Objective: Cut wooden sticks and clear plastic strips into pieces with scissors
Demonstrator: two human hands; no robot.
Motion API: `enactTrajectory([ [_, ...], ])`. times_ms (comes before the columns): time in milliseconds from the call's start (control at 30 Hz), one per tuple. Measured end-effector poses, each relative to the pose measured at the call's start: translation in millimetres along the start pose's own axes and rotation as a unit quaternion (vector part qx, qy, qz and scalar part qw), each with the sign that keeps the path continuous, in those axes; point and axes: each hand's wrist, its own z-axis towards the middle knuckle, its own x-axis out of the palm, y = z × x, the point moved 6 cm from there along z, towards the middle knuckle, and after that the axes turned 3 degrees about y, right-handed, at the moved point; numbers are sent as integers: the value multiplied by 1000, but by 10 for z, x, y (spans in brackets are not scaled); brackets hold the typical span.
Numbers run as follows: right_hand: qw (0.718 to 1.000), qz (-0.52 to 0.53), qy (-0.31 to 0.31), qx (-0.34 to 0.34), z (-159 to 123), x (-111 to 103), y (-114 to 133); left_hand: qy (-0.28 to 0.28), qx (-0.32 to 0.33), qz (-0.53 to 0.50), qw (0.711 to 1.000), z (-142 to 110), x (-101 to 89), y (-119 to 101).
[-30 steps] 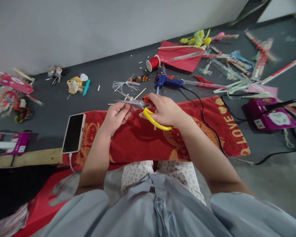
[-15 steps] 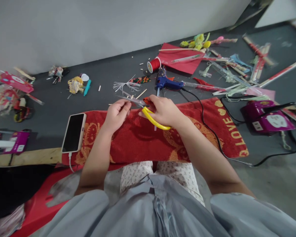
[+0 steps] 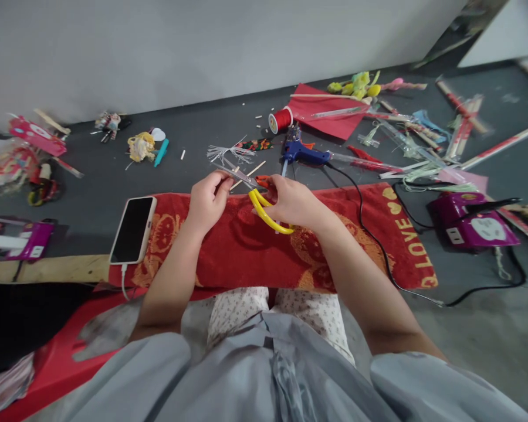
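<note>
Well to the left of the person's left grip, I see a bright pink and white printed packet on the dark grey table. Nearer, a black-screened phone in a pale case lies just left of that forearm, plugged into a white cable. Beyond the phone, away from the person, sit a tangled yellow yarn bundle and, just beside it, a slim turquoise tube.

The left grip has its thumb and fingers drawn together around the blade tips; I cannot tell whether anything is pinched there. Past its fingertips a frayed spray of white strands rests on the table. Between the two grips are the metal scissors with yellow plastic handles, blades pointing left, above a red towel with orange patterns.

The right grip is closed around the scissors' handles. Beyond it lie a white-ended spool of red thread and a blue glue gun, with a flat red sheet farther back. Well to its right stands a purple box with a white oval patch.
</note>
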Motion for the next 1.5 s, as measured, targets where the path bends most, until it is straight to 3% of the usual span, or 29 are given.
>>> enactTrajectory([
  [233,999,-19,-39,4,-38,15,39,-57,55,100,992,-46,-48,-52],
  [400,997,-29,-68,7,-45,86,109,-61,39,129,989,-40,-43,29],
  [867,993,-4,-119,-27,28,213,60,-47,47,83,994,4,43,104],
  [1333,993,-97,-58,21,-11,112,129,-51,49,62,996,-11,29,56],
  [1500,995,-77,-67,2,-2,134,109,-34,36,51,997,-10,-5,38],
])
